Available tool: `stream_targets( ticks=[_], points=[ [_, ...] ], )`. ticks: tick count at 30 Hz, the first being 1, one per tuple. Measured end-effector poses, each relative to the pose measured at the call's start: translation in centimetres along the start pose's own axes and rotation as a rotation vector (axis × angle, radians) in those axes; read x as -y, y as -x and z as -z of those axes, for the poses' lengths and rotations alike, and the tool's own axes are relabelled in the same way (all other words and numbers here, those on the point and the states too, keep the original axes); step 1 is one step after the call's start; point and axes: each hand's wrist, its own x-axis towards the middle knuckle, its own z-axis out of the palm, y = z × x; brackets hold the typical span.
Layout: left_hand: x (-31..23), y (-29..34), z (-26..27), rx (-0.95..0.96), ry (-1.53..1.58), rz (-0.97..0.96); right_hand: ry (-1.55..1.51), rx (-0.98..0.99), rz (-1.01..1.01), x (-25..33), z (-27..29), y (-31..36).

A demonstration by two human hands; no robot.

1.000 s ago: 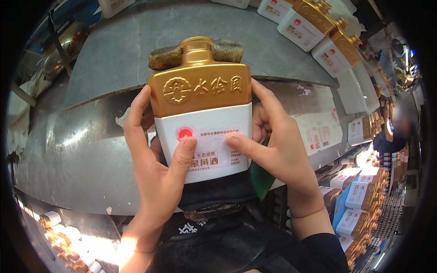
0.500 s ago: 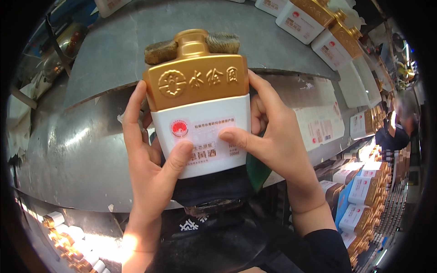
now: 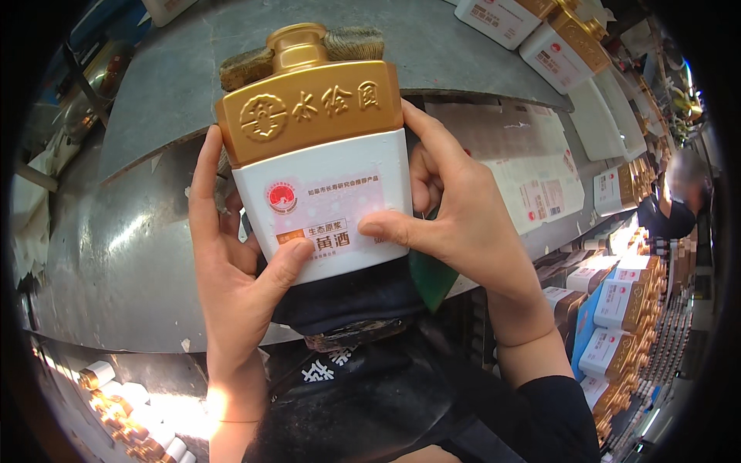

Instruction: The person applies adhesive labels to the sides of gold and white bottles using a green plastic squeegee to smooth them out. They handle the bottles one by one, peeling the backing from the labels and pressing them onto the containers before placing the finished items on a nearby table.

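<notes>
Between my two hands is a flat, wide-shouldered bottle (image 3: 324,166), white below with a gold shoulder and neck on top. It faces me, neck pointing away, with raised characters and a round emblem on the gold part. A pinkish transparent label with a red round mark lies across its white face. My left hand (image 3: 239,247) grips the left side, its thumb pressed on the lower front. My right hand (image 3: 455,208) wraps the right side, thumb likewise on the label. Behind the neck shows a worn, ridged block (image 3: 351,45); the bottle hides part of it.
Printed label sheets (image 3: 513,166) lie on the grey metal table (image 3: 131,262), right of the bottle. More gold-and-white bottles (image 3: 563,54) and a white bin (image 3: 606,116) stand at far right. Stacked bottles (image 3: 614,305) fill the lower right; others lie lower left. Another person (image 3: 668,208) is at the right.
Both hands have shifted the bottle slightly left and away from me. It tilts a little more to the left, and the grip looks the same.
</notes>
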Motion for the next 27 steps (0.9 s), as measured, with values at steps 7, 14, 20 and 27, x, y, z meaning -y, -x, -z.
stream_targets(
  ticks=[7,14,20,27],
  points=[
    [0.1,0.3,0.0,0.001,0.013,0.004,-0.006,-0.012,-0.005,-0.2,-0.3,-0.1],
    [0.6,0.2,0.3,0.030,-0.051,-0.057,-0.421,0.007,-0.081,-2.9,0.8,-0.9],
    [1.0,1.4,2.6,0.069,-0.417,-0.235,-0.674,-0.260,-0.222,-3.7,2.4,3.0],
    [-1.3,0.3,-0.3,0.274,-1.132,-0.418,-0.659,-0.099,-0.214,-1.4,1.0,7.3]
  ],
)
